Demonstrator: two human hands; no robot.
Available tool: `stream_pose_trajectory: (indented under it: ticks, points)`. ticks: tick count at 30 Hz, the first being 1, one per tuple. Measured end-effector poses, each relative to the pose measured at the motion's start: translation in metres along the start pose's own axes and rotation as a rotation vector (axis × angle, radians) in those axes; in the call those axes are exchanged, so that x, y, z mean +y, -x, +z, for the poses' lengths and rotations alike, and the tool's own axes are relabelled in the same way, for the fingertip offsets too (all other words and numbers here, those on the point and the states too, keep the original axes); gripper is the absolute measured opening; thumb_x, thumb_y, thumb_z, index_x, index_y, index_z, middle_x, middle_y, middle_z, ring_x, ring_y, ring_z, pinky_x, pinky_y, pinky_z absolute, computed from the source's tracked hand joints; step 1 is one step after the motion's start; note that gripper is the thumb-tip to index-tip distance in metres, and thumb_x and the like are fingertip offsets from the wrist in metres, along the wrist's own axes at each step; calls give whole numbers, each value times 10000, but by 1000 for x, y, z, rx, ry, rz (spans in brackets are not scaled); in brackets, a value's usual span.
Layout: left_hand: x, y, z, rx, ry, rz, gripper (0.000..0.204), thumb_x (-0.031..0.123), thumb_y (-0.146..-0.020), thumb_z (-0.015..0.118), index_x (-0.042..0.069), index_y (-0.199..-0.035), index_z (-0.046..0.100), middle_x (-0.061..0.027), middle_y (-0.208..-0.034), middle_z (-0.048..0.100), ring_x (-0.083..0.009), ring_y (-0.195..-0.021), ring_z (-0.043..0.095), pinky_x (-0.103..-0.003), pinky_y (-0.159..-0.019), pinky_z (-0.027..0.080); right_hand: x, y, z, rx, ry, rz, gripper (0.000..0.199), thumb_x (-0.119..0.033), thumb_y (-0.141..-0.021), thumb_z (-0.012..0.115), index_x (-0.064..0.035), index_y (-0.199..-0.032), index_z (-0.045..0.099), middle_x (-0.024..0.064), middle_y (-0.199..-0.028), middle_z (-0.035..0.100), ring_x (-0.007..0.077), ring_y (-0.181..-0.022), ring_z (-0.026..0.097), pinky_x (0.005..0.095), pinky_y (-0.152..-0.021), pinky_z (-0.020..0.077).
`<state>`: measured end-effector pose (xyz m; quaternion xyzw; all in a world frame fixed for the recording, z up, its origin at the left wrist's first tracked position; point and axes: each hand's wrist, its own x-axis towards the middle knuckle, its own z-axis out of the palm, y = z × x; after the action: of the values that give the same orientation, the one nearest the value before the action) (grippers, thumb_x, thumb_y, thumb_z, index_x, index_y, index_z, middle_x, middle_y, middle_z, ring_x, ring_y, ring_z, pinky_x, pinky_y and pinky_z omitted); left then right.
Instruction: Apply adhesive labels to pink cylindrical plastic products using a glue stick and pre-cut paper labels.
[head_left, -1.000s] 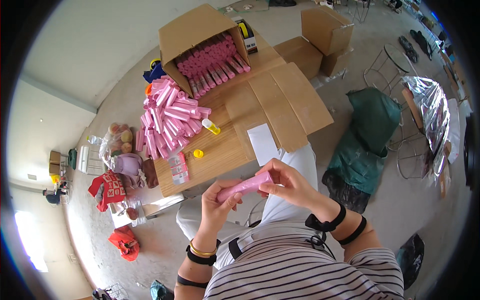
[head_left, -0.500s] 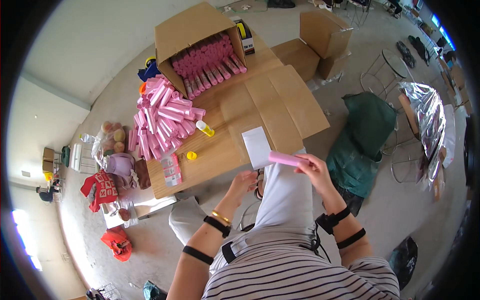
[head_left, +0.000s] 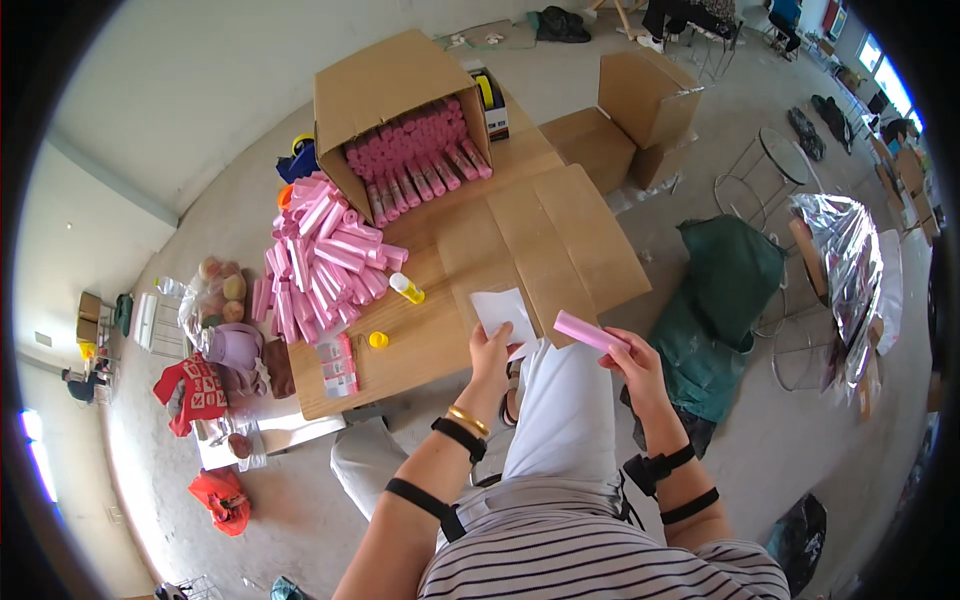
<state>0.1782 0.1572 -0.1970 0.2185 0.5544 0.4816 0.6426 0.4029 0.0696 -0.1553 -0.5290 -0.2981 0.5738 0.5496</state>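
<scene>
My right hand (head_left: pixel 632 362) grips a pink cylindrical roll (head_left: pixel 588 331), held out level above my lap. My left hand (head_left: pixel 492 355) reaches forward and pinches the near edge of a white paper sheet (head_left: pixel 503 312) lying on the low wooden table (head_left: pixel 400 352). A heap of the same pink rolls (head_left: pixel 322 262) lies on the table's left part. An open cardboard box (head_left: pixel 400 115) at the table's far end is packed with more pink rolls. A small yellow-capped bottle (head_left: pixel 406 288) and a loose yellow cap (head_left: pixel 378 340) lie near the heap.
Flattened cardboard (head_left: pixel 560 240) covers the table's right side. More boxes (head_left: pixel 630 110) stand behind. A green bag (head_left: pixel 725 290) and a silver foil sheet (head_left: pixel 840 270) lie on the floor to the right; bags, fruit and red cloth (head_left: pixel 200 385) to the left.
Both hands held the pink roll together a second ago. The left hand has let go and reached to the white sheet; the right hand carried the roll to the right.
</scene>
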Motion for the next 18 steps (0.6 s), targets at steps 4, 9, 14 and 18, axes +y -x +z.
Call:
stream_pose_trajectory:
  ticks: [4, 9, 14, 18]
  points:
    - [28, 39, -3, -119, 30, 86, 268, 20, -935, 511, 3, -1195, 449, -141, -1092, 600, -246, -937, 667, -331, -742, 597, -20, -4, 26, -109, -147, 8, 311, -109, -917, 633, -2, -1208, 609, 53, -1016, 655, 122, -800, 637, 259, -777, 530]
    - [64, 92, -31, -315, -51, 106, 370, -11, -939, 466, 0, -1305, 407, -158, -1126, 605, -266, -982, 668, -321, -739, 584, -46, -4, 94, -423, 32, -115, 266, -87, -896, 658, 0, -1148, 653, 45, -1012, 595, 126, -757, 617, 238, -686, 474]
    - [108, 157, -78, -485, 185, 163, 477, -2, -887, 525, 4, -1347, 398, -163, -1241, 586, -266, -1097, 627, -316, -782, 539, -57, 17, 150, -564, 47, -86, 222, -104, -902, 659, -7, -1100, 677, 35, -979, 532, 126, -732, 599, 243, -672, 472]
    - [123, 200, -120, -502, 201, 250, 404, 47, -926, 541, 9, -1319, 456, -132, -1225, 607, -217, -1120, 615, -301, -792, 538, -62, 52, 196, -713, 13, 3, 226, -141, -907, 668, -25, -1101, 667, 18, -958, 536, 122, -738, 602, 245, -673, 482]
